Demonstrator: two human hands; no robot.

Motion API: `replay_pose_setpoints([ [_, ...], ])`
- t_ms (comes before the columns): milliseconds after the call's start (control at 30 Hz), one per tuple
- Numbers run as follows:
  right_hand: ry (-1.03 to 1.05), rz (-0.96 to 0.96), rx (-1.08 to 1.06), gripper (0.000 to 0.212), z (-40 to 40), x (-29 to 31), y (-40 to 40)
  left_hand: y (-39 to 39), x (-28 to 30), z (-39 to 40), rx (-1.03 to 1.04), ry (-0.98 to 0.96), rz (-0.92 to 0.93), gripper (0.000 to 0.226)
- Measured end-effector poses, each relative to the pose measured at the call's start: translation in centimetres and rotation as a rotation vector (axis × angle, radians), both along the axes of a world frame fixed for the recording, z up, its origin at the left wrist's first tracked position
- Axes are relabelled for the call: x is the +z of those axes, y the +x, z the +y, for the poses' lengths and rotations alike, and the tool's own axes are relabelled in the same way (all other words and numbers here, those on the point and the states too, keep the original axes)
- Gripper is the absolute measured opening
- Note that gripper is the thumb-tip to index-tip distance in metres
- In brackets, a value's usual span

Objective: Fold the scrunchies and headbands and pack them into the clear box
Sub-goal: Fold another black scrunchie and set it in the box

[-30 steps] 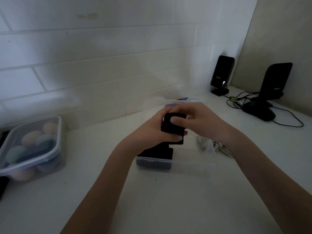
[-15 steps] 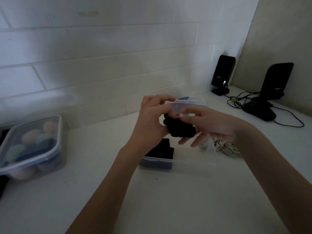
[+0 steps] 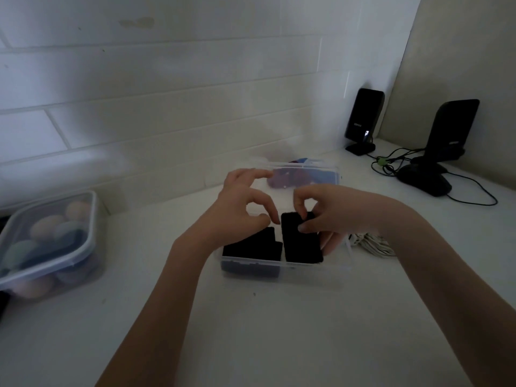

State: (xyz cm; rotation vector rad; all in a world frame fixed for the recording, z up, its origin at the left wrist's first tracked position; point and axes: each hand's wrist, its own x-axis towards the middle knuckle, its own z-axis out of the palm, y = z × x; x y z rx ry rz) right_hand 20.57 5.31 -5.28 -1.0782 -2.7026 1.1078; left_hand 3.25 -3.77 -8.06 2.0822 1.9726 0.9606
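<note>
Counter (image 3: 279, 331): a pale surface on which the clear box, a lidded tub and some cables are set.
Lidded tub (image 3: 83, 247): seen at 9 o'clock of the clear box, well apart; rounded pastel items are held inside.
Clear box (image 3: 307, 270): placed at centre; dark folded pieces (image 3: 251, 248) are packed in its left part.
Folded black band (image 3: 300, 241): half a second ago it was held bunched above the box between both hands; it has now been lowered into the box, just beside the packed pieces at their 3 o'clock. One more piece is judged nearly packed.
Left hand (image 3: 240, 216): fingers loosely curled, nothing gripped; the fingertips are brought to the band's upper left corner.
Right hand (image 3: 326, 216): the band's far end is pinched by thumb and fingers; release is judged to be the remaining step.
Coloured fabric (image 3: 290, 177): seen at 12 o'clock behind clear plastic, apparently not yet folded.
</note>
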Motion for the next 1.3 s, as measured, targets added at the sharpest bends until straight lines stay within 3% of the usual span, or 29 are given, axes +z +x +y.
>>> replay_pose_setpoints([
  [233, -0.066, -0.080, -0.001, 0.009, -0.9, -1.3, -1.2, -0.8, 0.8, -0.6, 0.051, 0.003, 0.178, 0.018],
  [333, -0.059, -0.072, -0.022, 0.012, -1.1, -1.6, -1.3, 0.0, 1.4, -0.9, 0.067, -0.141, 0.212, 0.021],
  [500, 0.022, -0.114, -0.040, 0.013, -1.2, -2.1, -1.7, 0.7, 0.8, -0.8, 0.039, -0.380, 0.230, 0.017],
  [600, 0.109, -0.192, -0.025, 0.009, -1.5, -2.3, -1.8, 0.5, 0.7, -0.7, 0.032, -0.426, 0.187, 0.016],
  [767, 0.335, -0.351, 0.066, 0.025, -1.8, -1.1, -1.1, 0.5, 0.9, -0.9, -0.010, -0.510, 0.138, 0.027],
  [867, 0.458, -0.364, 0.131, 0.030, -2.2, -1.0, -0.7, 0.6, 1.1, -1.2, -0.016, -0.548, 0.119, 0.033],
  [1067, 0.490, -0.278, 0.186, 0.032, -2.4, -1.7, -0.6, 0.6, 1.3, -1.4, -0.017, -0.588, 0.093, 0.040],
  [1300, 0.527, -0.276, 0.229, 0.038, -2.6, -2.0, -1.3, 1.4, 0.5, -0.8, -0.007, -0.521, 0.313, 0.040],
])
